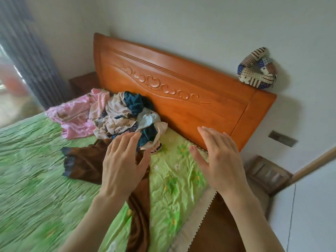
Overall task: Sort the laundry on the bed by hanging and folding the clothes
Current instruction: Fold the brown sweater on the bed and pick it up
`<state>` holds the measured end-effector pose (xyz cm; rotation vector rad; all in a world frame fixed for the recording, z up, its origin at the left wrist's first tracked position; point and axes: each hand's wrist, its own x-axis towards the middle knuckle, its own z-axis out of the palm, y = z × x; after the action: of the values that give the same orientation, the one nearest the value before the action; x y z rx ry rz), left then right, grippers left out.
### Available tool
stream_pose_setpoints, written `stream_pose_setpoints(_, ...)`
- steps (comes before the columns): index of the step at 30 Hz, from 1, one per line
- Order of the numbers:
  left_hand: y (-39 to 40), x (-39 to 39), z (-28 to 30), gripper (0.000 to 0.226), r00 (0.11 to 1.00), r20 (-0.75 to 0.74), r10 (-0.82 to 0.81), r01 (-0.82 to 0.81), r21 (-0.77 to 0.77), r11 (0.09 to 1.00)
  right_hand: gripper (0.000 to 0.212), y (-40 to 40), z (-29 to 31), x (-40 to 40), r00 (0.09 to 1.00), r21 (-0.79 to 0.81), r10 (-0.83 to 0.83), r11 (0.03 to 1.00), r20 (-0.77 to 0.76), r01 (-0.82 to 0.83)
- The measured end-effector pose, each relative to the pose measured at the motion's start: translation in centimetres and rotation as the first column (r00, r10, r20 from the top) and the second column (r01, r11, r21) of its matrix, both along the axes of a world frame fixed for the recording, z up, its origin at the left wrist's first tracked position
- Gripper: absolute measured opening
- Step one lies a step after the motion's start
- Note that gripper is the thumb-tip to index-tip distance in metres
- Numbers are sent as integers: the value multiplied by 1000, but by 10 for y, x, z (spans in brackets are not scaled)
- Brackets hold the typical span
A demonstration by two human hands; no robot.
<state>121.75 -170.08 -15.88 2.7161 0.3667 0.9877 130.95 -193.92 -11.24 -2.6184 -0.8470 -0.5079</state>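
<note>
Left hand [123, 160], right hand [218, 160] spread, empty; laundry pile [127, 117] against headboard [181, 95]

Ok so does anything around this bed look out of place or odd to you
One thing: a patchwork neck pillow is perched on top of the wooden headboard, near its right end, rather than on the bed. Otherwise it's just unsorted laundry: a tangled pile against the headboard and a brown garment trailing off the mattress edge.

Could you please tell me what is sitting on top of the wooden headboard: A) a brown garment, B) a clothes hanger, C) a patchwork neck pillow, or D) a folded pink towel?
C: a curved patchwork neck pillow rests on the top edge of the wooden headboard, near its right end.
</note>
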Motion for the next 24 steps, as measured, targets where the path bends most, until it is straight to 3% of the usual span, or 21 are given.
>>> stream_pose_setpoints(9,51,-14,-48,49,969,-93,227,-230,-30,973,64,96,-36,36,977,-23,207,978,-58,-209)
stream_pose_setpoints(19,91,28,-81,44,889,-210,407,-426,-56,903,60,180,-90,115,906,13,380,923,-184,-385)
stream_pose_setpoints(24,118,76,-103,44,860,-290,420,-444,-20,896,56,215,-137,166,870,52,422,904,-256,-424)
